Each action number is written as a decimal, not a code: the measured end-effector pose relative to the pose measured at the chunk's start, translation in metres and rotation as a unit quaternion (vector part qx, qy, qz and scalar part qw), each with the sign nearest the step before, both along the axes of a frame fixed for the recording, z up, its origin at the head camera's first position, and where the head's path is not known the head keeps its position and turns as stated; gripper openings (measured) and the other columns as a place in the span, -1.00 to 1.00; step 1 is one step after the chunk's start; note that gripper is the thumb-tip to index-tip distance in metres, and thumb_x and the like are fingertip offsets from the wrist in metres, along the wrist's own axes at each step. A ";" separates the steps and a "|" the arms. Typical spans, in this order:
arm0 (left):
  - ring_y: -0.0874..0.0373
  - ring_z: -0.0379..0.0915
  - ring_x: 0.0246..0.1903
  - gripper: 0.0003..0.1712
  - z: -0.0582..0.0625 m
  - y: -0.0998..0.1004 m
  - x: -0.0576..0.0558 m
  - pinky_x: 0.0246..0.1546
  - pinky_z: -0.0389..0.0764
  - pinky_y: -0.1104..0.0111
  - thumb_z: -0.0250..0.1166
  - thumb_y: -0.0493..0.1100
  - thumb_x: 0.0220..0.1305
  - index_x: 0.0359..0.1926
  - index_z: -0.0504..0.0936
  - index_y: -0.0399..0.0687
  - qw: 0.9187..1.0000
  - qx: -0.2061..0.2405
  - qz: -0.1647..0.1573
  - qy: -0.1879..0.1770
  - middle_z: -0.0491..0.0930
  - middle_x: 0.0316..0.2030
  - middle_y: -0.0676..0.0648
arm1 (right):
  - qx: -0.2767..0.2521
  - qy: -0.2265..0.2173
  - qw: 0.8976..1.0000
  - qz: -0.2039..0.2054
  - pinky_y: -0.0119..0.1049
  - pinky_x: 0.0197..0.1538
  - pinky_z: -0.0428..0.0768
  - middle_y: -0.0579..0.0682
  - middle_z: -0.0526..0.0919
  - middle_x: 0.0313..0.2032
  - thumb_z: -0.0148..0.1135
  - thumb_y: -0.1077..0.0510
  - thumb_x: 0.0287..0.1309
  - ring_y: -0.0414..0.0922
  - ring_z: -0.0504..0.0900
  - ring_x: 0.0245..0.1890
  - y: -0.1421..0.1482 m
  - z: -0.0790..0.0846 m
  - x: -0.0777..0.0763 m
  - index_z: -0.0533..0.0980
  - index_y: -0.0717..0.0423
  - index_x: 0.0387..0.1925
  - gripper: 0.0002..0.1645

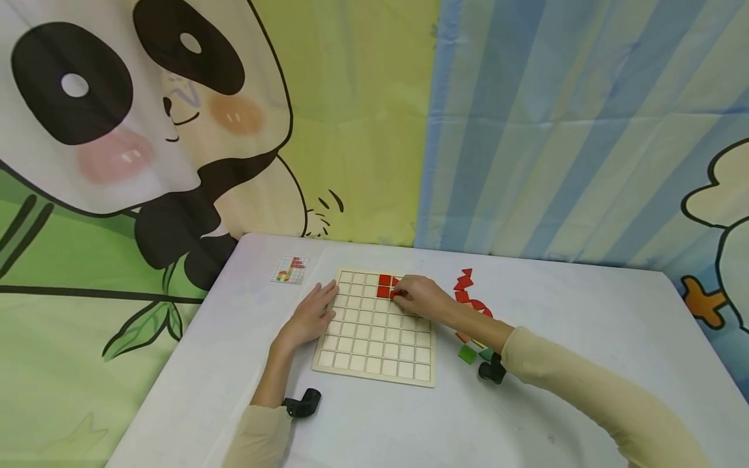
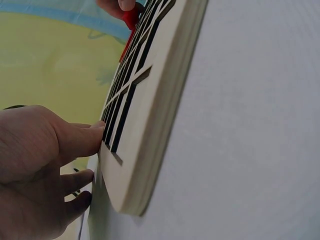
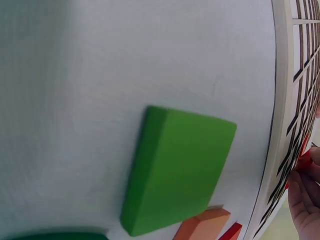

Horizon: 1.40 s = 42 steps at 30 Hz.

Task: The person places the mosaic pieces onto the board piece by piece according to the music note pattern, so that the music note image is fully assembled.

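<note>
The grid board (image 1: 372, 350), its far edge near the tabletop's (image 1: 374, 429) far edge, could slip if the left hand (image 1: 309, 316), fingers parted against its left edge, eased off, while the red piece (image 2: 131, 19) pinched by the right hand (image 1: 422, 298) might snag if lowered crooked, its outline mostly covered.

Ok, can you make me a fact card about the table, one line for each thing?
Left hand: touching the left edge of the board
Right hand: pinching a red piece at the board
Board: pale grid, red squares near its far edge
Picture card: left of the board
Bright green block: right of the board, on the table
</note>
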State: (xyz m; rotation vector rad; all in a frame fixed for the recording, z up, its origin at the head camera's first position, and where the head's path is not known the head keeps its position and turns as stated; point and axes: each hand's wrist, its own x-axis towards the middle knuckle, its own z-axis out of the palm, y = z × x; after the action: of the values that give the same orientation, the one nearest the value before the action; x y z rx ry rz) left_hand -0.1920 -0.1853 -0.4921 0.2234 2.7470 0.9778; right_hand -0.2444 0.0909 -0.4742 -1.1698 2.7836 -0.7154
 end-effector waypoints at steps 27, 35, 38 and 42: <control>-0.18 -0.30 0.54 -0.34 0.003 0.001 -0.001 0.49 -0.15 -0.15 0.10 -0.29 0.38 0.46 0.16 -0.18 1.000 0.001 0.003 -0.003 0.02 0.52 -0.11 | 0.057 0.032 0.998 -0.019 -0.47 -0.38 0.50 0.02 0.58 -0.36 0.21 0.20 0.27 -0.21 0.48 -0.44 -0.007 0.004 0.003 0.67 0.17 -0.28 -0.84; -0.20 -0.30 0.53 -0.34 0.003 0.001 0.001 0.49 -0.14 -0.15 0.09 -0.29 0.38 0.46 0.15 -0.19 1.000 -0.005 -0.002 -0.001 0.01 0.52 -0.13 | 0.049 -0.006 0.998 -0.032 -0.40 -0.27 0.59 0.03 0.60 -0.28 0.21 0.19 0.28 -0.17 0.56 -0.34 -0.005 0.005 0.000 0.68 0.18 -0.19 -0.81; -0.20 -0.31 0.53 -0.34 0.003 0.001 0.001 0.49 -0.14 -0.16 0.09 -0.29 0.38 0.46 0.15 -0.19 1.000 -0.002 -0.001 -0.003 0.01 0.52 -0.12 | 0.049 0.000 0.998 -0.027 -0.36 -0.25 0.61 0.03 0.61 -0.28 0.20 0.20 0.28 -0.15 0.57 -0.33 -0.006 0.005 -0.001 0.68 0.17 -0.20 -0.82; -0.19 -0.32 0.54 -0.33 0.004 0.001 0.001 0.49 -0.15 -0.16 0.09 -0.28 0.39 0.47 0.14 -0.18 1.000 0.000 -0.001 -0.005 0.01 0.52 -0.12 | 0.051 0.003 0.998 -0.022 -0.35 -0.25 0.61 0.03 0.60 -0.31 0.20 0.21 0.28 -0.16 0.56 -0.35 -0.006 0.006 -0.002 0.65 0.17 -0.24 -0.86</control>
State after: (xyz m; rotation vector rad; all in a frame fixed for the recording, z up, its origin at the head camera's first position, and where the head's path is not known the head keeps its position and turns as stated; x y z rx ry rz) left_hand -0.1912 -0.1840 -0.4883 0.2200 2.7373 0.9749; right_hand -0.2465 0.0848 -0.4678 -1.0972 2.8222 -0.5659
